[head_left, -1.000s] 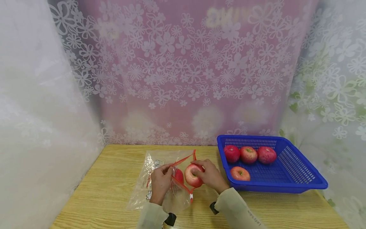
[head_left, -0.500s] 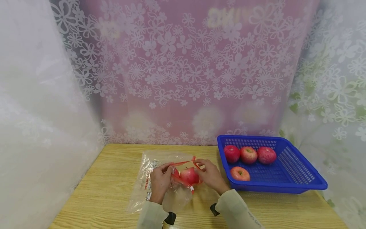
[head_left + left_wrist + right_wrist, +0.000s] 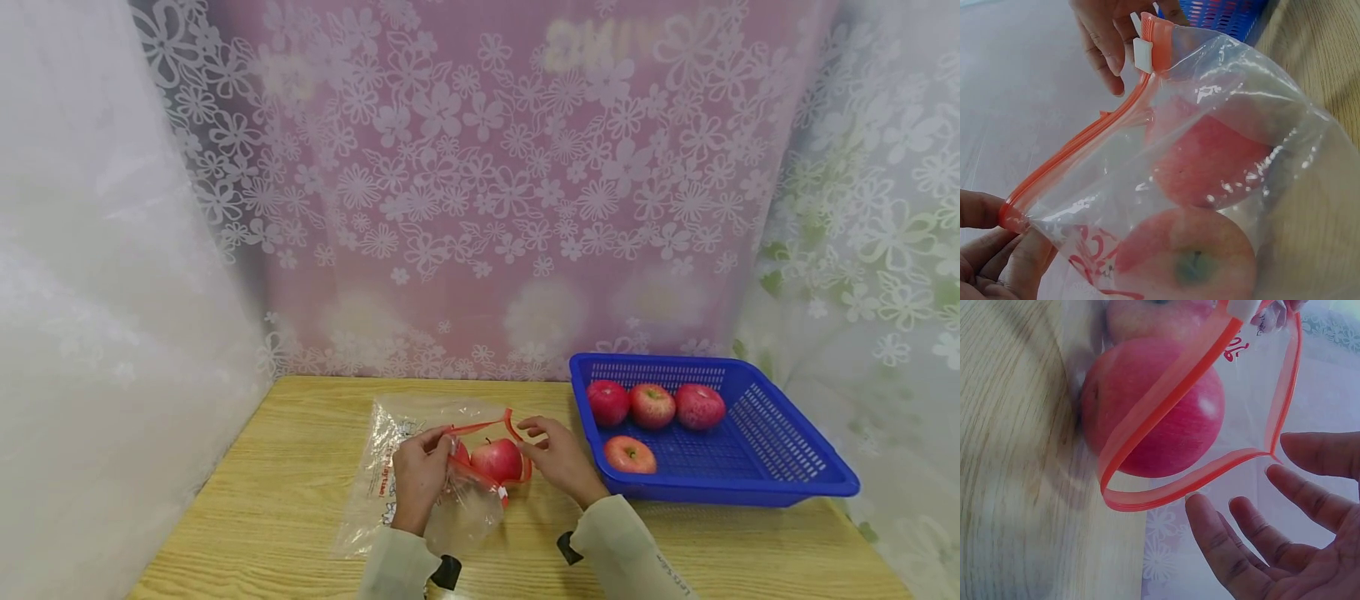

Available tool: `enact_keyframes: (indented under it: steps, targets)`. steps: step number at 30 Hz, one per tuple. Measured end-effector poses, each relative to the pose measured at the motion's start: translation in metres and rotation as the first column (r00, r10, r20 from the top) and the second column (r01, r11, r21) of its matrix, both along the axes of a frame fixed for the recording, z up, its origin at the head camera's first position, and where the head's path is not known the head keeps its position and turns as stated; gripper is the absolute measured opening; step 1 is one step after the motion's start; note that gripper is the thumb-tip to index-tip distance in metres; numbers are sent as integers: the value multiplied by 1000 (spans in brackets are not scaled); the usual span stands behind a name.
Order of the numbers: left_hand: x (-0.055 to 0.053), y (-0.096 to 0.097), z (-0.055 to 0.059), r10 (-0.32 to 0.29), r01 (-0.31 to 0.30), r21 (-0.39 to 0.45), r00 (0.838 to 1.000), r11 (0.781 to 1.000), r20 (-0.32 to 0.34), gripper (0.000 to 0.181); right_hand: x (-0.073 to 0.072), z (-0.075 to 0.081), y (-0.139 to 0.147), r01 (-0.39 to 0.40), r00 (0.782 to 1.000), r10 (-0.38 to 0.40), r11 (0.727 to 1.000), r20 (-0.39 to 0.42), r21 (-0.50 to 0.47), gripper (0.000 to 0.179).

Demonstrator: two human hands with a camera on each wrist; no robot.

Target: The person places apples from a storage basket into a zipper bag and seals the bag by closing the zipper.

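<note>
A clear zip bag point(image 3: 382, 425) with an orange-red zip rim lies on the wooden table, its mouth spread toward the right. My left hand point(image 3: 420, 479) pinches the rim between thumb and fingers. Two apples are inside: one apple point(image 3: 1166, 419) just within the mouth, another apple point(image 3: 1188, 259) deeper in, partly behind my left hand in the head view. My right hand point(image 3: 558, 462) holds nothing; its spread fingertips point(image 3: 1199, 503) are right at the rim's right side. A white zip slider point(image 3: 1143, 55) sits at one corner of the mouth.
A blue plastic basket point(image 3: 720, 492) stands to the right of the bag with several apples point(image 3: 652, 406) in it. A flowered curtain point(image 3: 480, 208) hangs behind the table, and pale sheets hang at both sides.
My right hand has put its apple into the bag's mouth and let go, then drawn back slightly to the right. The left hand keeps its pinch on the rim.
</note>
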State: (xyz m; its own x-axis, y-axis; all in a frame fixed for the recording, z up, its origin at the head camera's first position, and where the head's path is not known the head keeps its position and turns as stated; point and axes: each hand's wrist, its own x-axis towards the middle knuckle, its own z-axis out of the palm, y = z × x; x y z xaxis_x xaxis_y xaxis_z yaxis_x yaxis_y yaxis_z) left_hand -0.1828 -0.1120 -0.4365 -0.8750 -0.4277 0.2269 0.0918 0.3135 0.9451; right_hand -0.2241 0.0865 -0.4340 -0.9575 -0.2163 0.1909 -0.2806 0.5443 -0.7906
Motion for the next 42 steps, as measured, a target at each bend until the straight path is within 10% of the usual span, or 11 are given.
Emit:
enact_keyframes:
  steps: [42]
  targets:
    - [0, -1, -1, -6, 6, 10, 1000, 1000, 16, 18, -17, -20, 5, -12, 994, 1, 996, 110, 93, 37]
